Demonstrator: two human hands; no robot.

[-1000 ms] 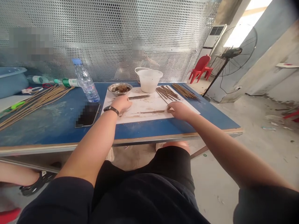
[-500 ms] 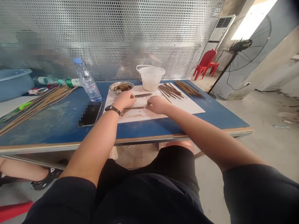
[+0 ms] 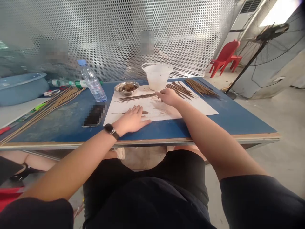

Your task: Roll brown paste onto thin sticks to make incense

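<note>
The left grip (image 3: pixel 131 120) lies flat, fingers spread, over a brown-coated stick (image 3: pixel 133 112) on a white board (image 3: pixel 195 106). The right grip (image 3: pixel 168 97) curls at the end of a stick row (image 3: pixel 137 97); contact is unclear. The blue bench (image 3: pixel 228 124) carries a steel bowl (image 3: pixel 126 88) of brown paste, before a perforated metal screen (image 3: pixel 119 38).
</note>
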